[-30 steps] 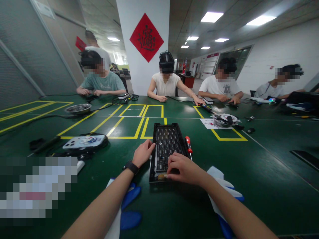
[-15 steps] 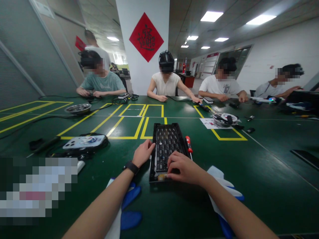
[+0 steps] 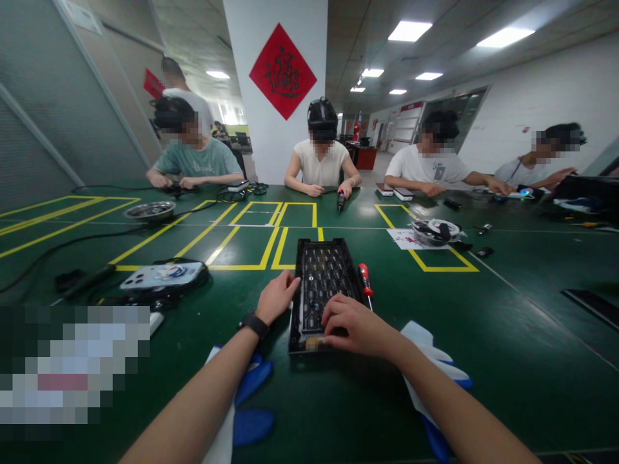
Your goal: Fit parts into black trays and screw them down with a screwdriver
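Note:
A black screwdriver bit case [image 3: 295, 335] lies on the green table before me, with rows of bits in its tray and a small yellowish patch near its front edge. My left hand [image 3: 276, 298] grips the case's left side. At the front right corner of the tray, my right hand [image 3: 358, 327] has its fingers curled together; whatever they may hold is hidden. Along the right side of the case lies a red-and-black screwdriver [image 3: 365, 279]. White and blue gloves lie under my forearms, the left glove [image 3: 254, 426] and the right glove [image 3: 428, 361].
To the left are a phone [image 3: 162, 276] on black cables and a metal bowl [image 3: 129, 212]. At the right, a dish of cables [image 3: 438, 232] stands on a paper sheet [image 3: 400, 240]. Several co-workers sit across the table; one holds a dark tool [image 3: 341, 200].
My hands and the case have hardly moved. The co-worker opposite has drawn the dark tool back toward their body. Another co-worker has reached an arm out to the right.

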Action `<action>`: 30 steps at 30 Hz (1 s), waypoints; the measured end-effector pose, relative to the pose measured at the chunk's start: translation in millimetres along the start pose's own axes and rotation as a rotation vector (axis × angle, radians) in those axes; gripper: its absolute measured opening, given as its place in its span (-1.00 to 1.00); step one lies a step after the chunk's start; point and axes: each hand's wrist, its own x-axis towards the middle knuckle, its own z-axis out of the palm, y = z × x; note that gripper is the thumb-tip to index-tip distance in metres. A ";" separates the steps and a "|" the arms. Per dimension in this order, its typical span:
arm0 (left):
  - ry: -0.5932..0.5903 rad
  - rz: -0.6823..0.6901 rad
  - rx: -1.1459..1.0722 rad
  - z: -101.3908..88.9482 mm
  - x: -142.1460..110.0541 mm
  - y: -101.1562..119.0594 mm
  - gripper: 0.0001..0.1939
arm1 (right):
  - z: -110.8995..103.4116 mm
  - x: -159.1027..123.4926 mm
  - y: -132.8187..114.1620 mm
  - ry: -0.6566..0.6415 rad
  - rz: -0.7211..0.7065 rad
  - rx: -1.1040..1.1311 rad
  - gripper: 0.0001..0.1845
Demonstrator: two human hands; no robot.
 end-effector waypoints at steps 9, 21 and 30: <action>-0.005 -0.001 -0.004 0.4 0.4 -0.3 -0.66 | -3.3 0.1 -4.0 0.002 0.027 0.016 -0.84; -0.014 -0.010 0.005 -2.1 -0.3 4.2 -0.67 | -1.3 0.1 -0.6 -0.019 0.003 0.006 -0.83; -0.012 -0.012 -0.002 -1.6 -0.1 3.7 -0.68 | -0.9 -0.2 -0.8 -0.016 0.015 0.017 -0.85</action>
